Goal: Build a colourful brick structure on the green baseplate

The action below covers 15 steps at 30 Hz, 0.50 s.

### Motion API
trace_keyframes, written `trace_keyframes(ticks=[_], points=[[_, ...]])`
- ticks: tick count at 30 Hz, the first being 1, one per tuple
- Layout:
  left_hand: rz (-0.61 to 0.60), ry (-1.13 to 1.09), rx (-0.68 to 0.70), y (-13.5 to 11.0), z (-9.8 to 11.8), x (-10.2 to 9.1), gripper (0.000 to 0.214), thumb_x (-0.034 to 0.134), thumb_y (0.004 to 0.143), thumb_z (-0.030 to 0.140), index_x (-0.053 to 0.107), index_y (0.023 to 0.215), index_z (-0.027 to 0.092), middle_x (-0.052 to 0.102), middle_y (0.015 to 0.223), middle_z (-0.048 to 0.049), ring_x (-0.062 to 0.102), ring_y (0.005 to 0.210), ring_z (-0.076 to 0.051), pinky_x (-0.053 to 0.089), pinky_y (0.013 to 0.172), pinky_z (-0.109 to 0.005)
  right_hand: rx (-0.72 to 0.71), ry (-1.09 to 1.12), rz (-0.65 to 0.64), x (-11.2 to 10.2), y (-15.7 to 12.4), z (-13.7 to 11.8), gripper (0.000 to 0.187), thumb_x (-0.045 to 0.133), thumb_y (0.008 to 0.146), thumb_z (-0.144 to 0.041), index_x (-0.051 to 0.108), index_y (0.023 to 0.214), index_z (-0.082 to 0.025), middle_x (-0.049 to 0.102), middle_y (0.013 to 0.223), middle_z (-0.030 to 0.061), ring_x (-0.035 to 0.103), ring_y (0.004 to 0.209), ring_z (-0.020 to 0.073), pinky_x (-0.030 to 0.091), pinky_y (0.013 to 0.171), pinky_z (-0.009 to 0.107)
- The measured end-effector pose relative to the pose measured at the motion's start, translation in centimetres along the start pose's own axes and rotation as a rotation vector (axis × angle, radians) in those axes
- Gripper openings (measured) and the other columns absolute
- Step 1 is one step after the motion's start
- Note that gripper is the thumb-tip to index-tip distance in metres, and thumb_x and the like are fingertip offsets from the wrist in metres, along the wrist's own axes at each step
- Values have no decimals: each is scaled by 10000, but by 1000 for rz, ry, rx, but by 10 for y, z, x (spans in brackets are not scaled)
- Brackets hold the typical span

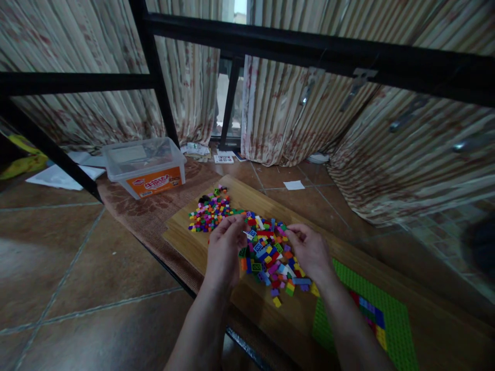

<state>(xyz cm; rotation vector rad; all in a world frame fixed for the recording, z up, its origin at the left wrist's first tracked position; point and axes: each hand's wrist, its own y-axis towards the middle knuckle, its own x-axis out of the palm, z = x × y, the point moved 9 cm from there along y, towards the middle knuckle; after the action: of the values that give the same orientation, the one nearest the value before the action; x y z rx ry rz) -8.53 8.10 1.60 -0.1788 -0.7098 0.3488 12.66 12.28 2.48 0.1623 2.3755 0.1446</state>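
Loose toy building bricks (266, 252) of many colours lie in a pile on a wooden board, between my two hands. My left hand (226, 245) is over the pile's left side, thumb and fingers pinched together; whatever is between them is too small to make out. On the right side, my right hand (309, 250) also has its fingertips closed, close to pink and green bricks, and I cannot tell if one is held. By my right forearm a green baseplate (398, 314) carries several rows of red, blue and yellow bricks, partly hidden by the arm.
Smaller bricks (211, 211) form a second heap at the board's far left. Behind it, a clear plastic box (145, 165) with an orange label stands on a brown cloth (127, 211). Black metal bars (270, 38) cross in front of patterned curtains (286, 113). White paper (294, 185) lies on the tiles.
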Motion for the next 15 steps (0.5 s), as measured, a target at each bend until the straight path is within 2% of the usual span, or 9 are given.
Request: trace_keyframes(ticks=[3,5,7,9,11,15], points=[[-240,229,-38,-11,-16,27,234,767,698,309,698,852,147,640,773,-19,519,603,-84,411,566,-190,183,482,-113,-3,-29,1,321,662,756,-469,704,894,-182,680,798,34,586,727,175,446,678,292],[-441,301,-90,-25,-33,47,254,760,721,350,702,884,164,653,807,-29,550,655,-110,426,604,-208,303,660,-117,-7,-55,2,359,712,713,-490,708,905,-187,666,746,13,541,635,139,417,588,255],[-614,325,-151,-42,-51,64,243,729,757,375,699,886,171,646,770,-27,556,650,-122,429,608,-220,316,751,-55,-14,-76,2,328,728,707,-484,711,866,-198,641,700,-5,523,629,125,413,582,239],[-687,354,-169,-53,-64,72,212,710,776,369,701,843,168,630,711,-22,548,627,-124,429,601,-225,316,789,7,-18,-92,7,290,724,725,-467,710,862,-212,645,719,-7,521,639,120,421,586,234],[-699,409,-136,-58,-70,74,185,701,784,350,709,793,165,629,685,-25,546,625,-127,432,605,-225,317,795,74,-21,-103,16,270,714,741,-456,707,876,-222,662,750,1,545,659,129,439,595,240],[-744,534,-85,-67,-77,76,156,655,820,315,741,816,184,662,713,-47,576,648,-151,454,613,-238,282,755,199,-29,-111,31,251,714,736,-446,707,857,-226,675,741,3,599,708,156,478,640,266]])
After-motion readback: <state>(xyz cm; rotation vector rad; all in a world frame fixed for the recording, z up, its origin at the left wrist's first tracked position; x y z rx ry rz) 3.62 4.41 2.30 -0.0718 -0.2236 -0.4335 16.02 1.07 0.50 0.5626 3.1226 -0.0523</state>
